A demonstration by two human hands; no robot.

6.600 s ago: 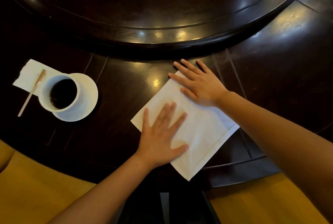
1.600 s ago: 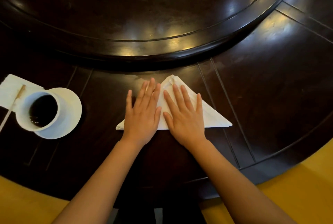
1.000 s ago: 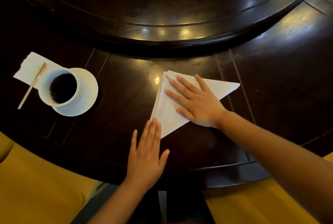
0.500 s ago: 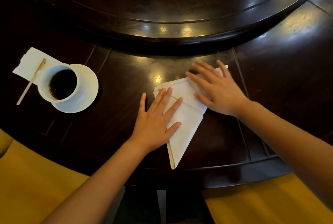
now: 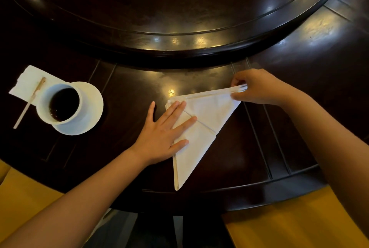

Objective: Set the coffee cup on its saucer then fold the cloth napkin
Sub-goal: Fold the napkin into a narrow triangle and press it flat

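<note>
The white cloth napkin (image 5: 207, 116) lies on the dark table as a folded triangle, one tip toward the near table edge. My left hand (image 5: 165, 134) rests flat with spread fingers on the napkin's left part. My right hand (image 5: 257, 88) pinches the napkin's far right corner between thumb and fingers, lifting it slightly. At the left, the white coffee cup (image 5: 60, 106), filled with dark coffee, stands on its white saucer (image 5: 91, 106).
A white paper napkin (image 5: 28, 80) with a wooden stir stick (image 5: 30, 102) lies left of the cup. A raised round turntable (image 5: 179, 34) fills the table's far side. Yellow seat cushions (image 5: 279, 223) sit below the near table edge (image 5: 259, 190).
My right hand went from lying flat on the napkin to pinching its right corner. The left hand stays pressed on the napkin's left part.
</note>
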